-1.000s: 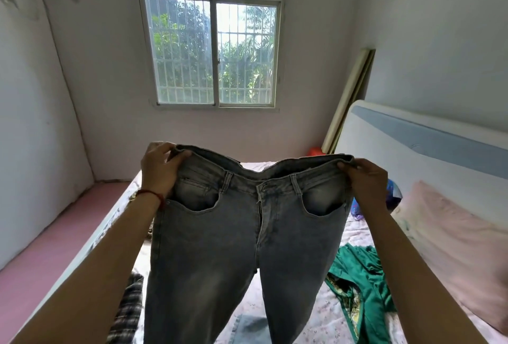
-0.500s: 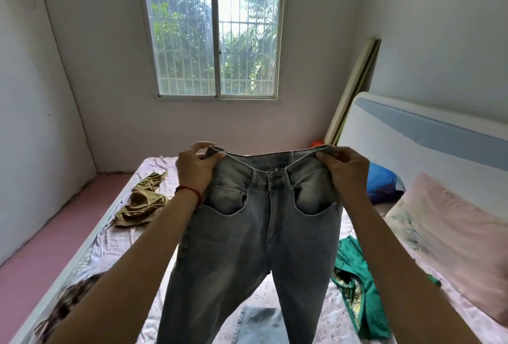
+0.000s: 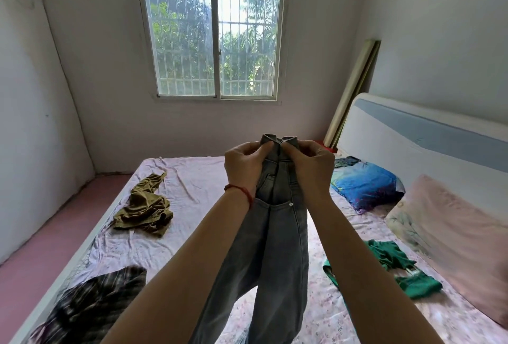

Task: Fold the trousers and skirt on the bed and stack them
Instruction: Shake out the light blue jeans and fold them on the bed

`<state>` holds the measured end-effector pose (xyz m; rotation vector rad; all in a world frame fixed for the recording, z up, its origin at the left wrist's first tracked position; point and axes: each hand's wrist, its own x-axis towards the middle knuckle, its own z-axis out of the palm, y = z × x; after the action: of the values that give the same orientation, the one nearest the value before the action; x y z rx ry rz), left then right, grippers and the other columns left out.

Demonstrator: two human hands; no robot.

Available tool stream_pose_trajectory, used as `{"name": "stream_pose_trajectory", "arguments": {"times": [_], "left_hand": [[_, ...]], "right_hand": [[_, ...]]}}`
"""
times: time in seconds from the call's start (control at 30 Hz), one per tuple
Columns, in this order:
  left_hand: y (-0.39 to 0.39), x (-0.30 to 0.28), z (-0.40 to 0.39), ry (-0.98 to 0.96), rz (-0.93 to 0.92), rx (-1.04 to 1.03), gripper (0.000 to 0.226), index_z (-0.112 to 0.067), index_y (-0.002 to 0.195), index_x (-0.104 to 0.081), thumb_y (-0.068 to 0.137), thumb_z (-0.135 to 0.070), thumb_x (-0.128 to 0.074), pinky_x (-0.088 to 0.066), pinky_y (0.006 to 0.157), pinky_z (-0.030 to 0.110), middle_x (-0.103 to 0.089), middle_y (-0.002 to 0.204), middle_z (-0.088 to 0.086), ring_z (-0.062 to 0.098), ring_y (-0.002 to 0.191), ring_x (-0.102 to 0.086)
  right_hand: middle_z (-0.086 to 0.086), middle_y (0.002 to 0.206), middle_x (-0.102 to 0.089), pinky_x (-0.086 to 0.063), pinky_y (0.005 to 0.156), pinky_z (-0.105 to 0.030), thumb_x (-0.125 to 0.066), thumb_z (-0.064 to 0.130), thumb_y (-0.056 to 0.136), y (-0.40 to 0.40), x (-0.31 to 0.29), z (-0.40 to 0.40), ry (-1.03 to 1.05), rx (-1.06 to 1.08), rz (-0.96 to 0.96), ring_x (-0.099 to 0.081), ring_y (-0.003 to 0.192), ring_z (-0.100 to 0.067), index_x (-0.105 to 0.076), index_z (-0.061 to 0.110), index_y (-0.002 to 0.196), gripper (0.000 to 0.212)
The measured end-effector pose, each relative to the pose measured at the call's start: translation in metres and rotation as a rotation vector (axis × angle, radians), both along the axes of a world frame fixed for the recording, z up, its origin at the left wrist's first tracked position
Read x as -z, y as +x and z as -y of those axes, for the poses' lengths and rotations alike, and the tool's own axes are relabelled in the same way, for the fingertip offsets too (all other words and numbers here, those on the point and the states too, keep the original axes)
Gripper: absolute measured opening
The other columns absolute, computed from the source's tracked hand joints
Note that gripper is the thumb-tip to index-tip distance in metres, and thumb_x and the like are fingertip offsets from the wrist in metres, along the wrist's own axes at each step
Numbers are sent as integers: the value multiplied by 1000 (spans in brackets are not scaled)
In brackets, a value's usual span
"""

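Observation:
Grey jeans (image 3: 277, 239) hang in the air above the bed (image 3: 192, 239), folded lengthwise with the two waistband ends brought together. My left hand (image 3: 244, 167) and my right hand (image 3: 309, 166) pinch the waistband side by side at the top, almost touching. The legs drop between my forearms and leave the frame at the bottom. An olive-brown garment (image 3: 143, 207) lies crumpled on the bed's left. A dark plaid garment (image 3: 93, 305) lies at the near left. A green garment (image 3: 393, 269) lies at the right.
A blue pillow (image 3: 365, 185) and a pink pillow (image 3: 461, 239) lie against the white and blue headboard (image 3: 428, 134) on the right. Pink floor (image 3: 41, 242) runs along the bed's left side. Boards (image 3: 354, 90) lean in the far right corner by the window (image 3: 214, 41).
My hands have come together from wide apart, folding the jeans in half lengthwise. The view has tipped down, so more of the bed shows.

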<state>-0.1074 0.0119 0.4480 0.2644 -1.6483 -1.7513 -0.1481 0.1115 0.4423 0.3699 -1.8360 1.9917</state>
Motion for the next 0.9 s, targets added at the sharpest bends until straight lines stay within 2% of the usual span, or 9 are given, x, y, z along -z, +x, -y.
{"name": "stream_pose_trajectory", "arguments": {"times": [0.17,0.3,0.43,0.5,0.57,0.63,0.73,0.8,0.9], "left_hand": [[5,9,-6,-63,-13,26,23,-5,95,-71,76,-18,-72,-55,76,29,-71,88,9,21,80,-67],[6,12,-6,-118,-23,36,28,-4,99,-70,77,-21,-71,-56,78,29,-71,91,8,21,82,-67],[3,11,-5,-156,-8,41,31,-4,101,-69,76,-22,-72,-56,80,33,-71,94,12,26,85,-67],[1,10,-5,-179,-1,29,30,-5,100,-70,75,-22,-73,-56,79,34,-71,93,11,26,85,-67],[-3,8,-3,-183,10,0,26,-4,98,-70,75,-17,-73,-56,78,34,-71,91,11,25,83,-67],[-5,6,0,-156,18,-18,23,-2,96,-70,75,-9,-71,-56,75,31,-71,89,12,23,78,-65],[-6,5,4,-162,19,-28,20,-2,94,-71,74,-4,-69,-53,67,21,-70,86,11,11,65,-62],[-5,0,8,-202,15,-15,20,-1,94,-70,75,-2,-67,-50,60,12,-69,80,6,-1,56,-58],[-2,-13,14,-220,-5,31,23,-1,98,-69,76,0,-66,-48,56,9,-65,71,-5,-3,53,-58]], "right_hand": [[4,81,-70,-49,65,-9,-72,25,78,10,6,2,-8,-23,9,-64,73,-4,-73,12,94,20],[0,97,-69,-52,80,-18,-65,27,84,15,13,5,48,-53,-11,-63,89,-10,-70,14,104,24],[-6,108,-65,-52,87,-27,-56,32,90,14,17,6,114,-102,-25,-61,98,-17,-69,14,104,26],[-6,107,-63,-51,85,-24,-54,30,91,12,16,4,120,-151,-41,-60,96,-14,-68,16,99,22],[-3,101,-63,-49,80,-14,-56,24,90,10,16,-1,124,-199,-76,-59,90,-3,-67,20,97,14],[3,95,-62,-47,76,-9,-59,17,89,6,20,-6,142,-211,-119,-58,87,2,-68,16,101,15],[0,93,-65,-49,76,-14,-64,12,85,-8,34,-18,156,-130,-139,-61,87,-8,-69,11,102,18],[-5,98,-65,-49,73,-14,-67,12,82,-20,45,-29,153,-74,-93,-61,86,-9,-68,11,102,19],[-9,109,-62,-48,75,-17,-68,13,81,-34,57,-41,114,-29,12,-58,97,-13,-66,12,106,25]]}}
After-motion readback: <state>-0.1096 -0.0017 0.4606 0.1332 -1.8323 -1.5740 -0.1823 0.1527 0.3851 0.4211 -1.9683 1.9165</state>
